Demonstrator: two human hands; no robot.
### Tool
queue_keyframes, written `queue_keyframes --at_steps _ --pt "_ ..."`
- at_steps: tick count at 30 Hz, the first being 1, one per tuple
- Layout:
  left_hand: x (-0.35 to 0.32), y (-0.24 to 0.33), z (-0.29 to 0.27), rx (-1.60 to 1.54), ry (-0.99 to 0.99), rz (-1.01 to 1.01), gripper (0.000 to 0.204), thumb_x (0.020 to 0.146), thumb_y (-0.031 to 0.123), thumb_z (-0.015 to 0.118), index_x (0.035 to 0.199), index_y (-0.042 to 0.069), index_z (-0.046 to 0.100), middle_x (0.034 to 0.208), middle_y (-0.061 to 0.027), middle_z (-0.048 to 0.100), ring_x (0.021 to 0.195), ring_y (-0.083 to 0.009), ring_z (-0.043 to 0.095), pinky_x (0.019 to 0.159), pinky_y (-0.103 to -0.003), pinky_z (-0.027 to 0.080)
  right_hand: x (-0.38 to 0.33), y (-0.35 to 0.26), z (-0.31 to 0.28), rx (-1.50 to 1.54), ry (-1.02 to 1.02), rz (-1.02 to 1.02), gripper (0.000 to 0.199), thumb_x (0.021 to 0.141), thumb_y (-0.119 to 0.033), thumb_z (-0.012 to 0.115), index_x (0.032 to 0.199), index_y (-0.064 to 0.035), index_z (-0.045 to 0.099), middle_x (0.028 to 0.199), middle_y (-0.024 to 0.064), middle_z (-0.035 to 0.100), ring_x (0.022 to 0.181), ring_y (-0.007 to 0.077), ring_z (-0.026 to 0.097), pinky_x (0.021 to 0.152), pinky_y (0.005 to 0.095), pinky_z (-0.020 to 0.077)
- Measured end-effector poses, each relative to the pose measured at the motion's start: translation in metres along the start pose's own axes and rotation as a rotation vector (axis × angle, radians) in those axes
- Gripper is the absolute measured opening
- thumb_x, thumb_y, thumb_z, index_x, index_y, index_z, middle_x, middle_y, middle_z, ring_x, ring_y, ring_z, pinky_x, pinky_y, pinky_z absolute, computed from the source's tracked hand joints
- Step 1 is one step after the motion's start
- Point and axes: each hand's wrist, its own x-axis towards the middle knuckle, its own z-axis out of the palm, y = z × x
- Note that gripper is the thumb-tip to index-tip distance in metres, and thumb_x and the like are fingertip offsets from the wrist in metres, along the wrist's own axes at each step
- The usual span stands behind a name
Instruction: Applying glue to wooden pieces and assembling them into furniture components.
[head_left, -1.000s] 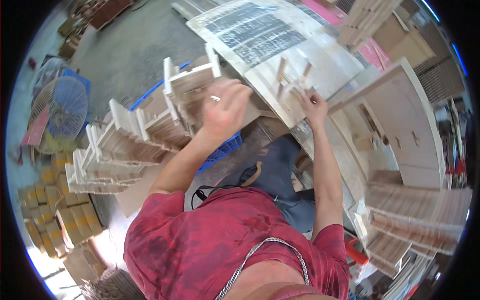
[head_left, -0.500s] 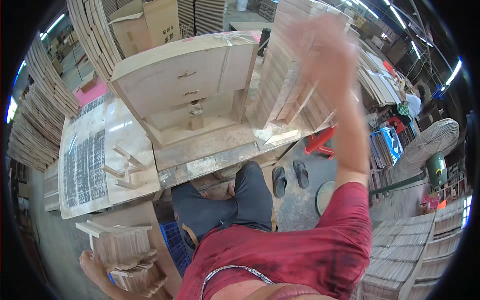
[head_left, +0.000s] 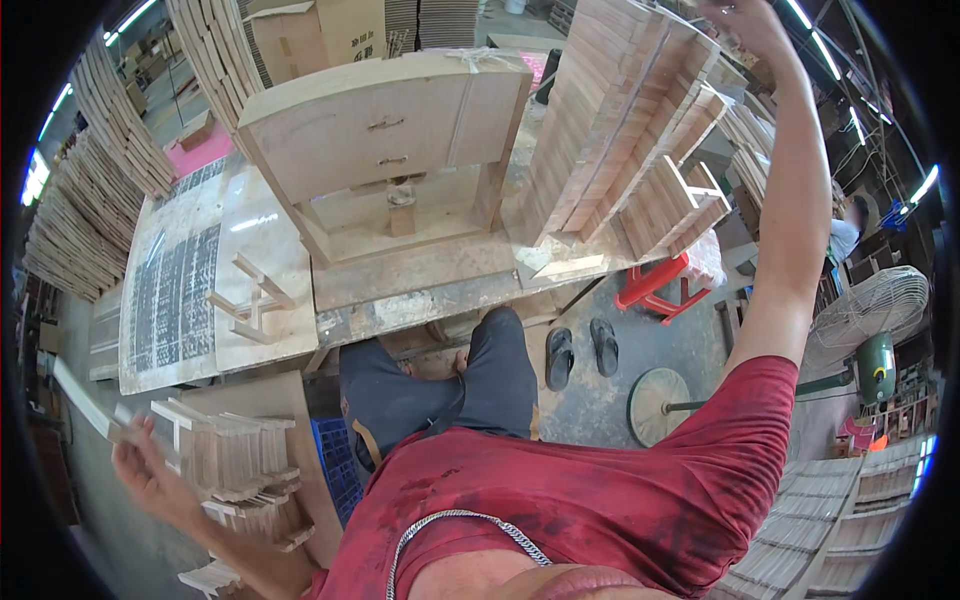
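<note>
My left hand (head_left: 150,475) is at the far left, its fingers closed on a pale wooden piece (head_left: 85,402) that sticks up and away from it. Just to its right stands a pile of similar wooden pieces (head_left: 235,450). High at the upper right, my right hand (head_left: 755,35) reaches over the top of a tall stack of wooden boards (head_left: 610,110); its fingers are partly cut off by the picture's edge, so their grip is unclear. A small joined wooden frame (head_left: 255,300) rests on the left part of the workbench (head_left: 400,315).
A large wooden case (head_left: 340,120) with two metal fittings stands on the bench. Red stool (head_left: 655,290), sandals (head_left: 560,360) and a green standing fan (head_left: 872,370) are to the right. A blue crate (head_left: 335,465) sits by my leg. Board stacks (head_left: 95,220) rise at far left.
My left hand has lifted a wooden piece up and leftward from the pile. My right hand has moved up and to the right, uncovering the stacked boards and joined frames below it.
</note>
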Motion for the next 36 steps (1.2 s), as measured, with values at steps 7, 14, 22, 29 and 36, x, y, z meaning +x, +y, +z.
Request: queue_keyframes --at_steps 7,14,22,29,36 --pt "-0.064 0.054 0.144 -0.586 -0.646 -0.015 0.028 0.086 -0.008 0.055 0.113 -0.005 0.058 0.108 -0.0148 0.069 0.103 -0.0248 0.065 0.096 -0.037 0.05 -0.171 -0.075 0.038 0.228 0.166 -0.203 0.027 0.085 -0.021 0.075 0.103 -0.0024 0.07 0.087 0.0021 0.068 0.077 0.0113 0.059 0.075 0.026 0.047" --pt "-0.106 0.066 0.216 -0.428 -1.024 0.284 0.025 0.079 0.008 0.078 0.101 0.003 0.068 0.091 -0.0122 0.069 0.076 -0.0212 0.066 0.069 -0.03 0.05 -0.338 -0.121 0.266 1.162 -0.616 0.295 0.025 0.093 -0.014 0.066 0.111 0.0039 0.064 0.091 0.0046 0.068 0.081 0.007 0.059 0.068 0.0223 0.0461" --pt "-0.115 0.05 0.255 -0.395 -1.259 -0.344 0.024 0.086 0.019 0.075 0.102 0.002 0.071 0.078 -0.0034 0.069 0.07 -0.0079 0.059 0.064 -0.027 0.05 -0.359 -0.154 0.304 1.396 -0.665 0.352 0.034 0.09 -0.014 0.072 0.117 0.0039 0.063 0.104 0.0077 0.069 0.094 0.0128 0.062 0.081 0.0298 0.0498" --pt "-0.107 0.024 0.272 -0.429 -1.363 -0.556 0.029 0.089 0.022 0.075 0.104 -0.002 0.07 0.082 -0.0055 0.07 0.073 -0.0077 0.061 0.066 -0.025 0.05 -0.349 -0.164 0.32 1.434 -0.76 0.372 0.034 0.091 -0.012 0.07 0.12 0.0037 0.063 0.108 0.0088 0.068 0.096 0.0126 0.062 0.081 0.0293 0.0498" --pt "-0.101 0.004 0.297 -0.393 -1.4 -0.468 0.031 0.084 0.02 0.077 0.103 -0.004 0.07 0.087 -0.0076 0.073 0.08 -0.0119 0.066 0.075 -0.027 0.053 -0.34 -0.158 0.339 1.355 -0.864 0.338 0.032 0.091 -0.014 0.072 0.116 0.0032 0.065 0.096 0.0045 0.068 0.085 0.0092 0.06 0.071 0.0252 0.0477"
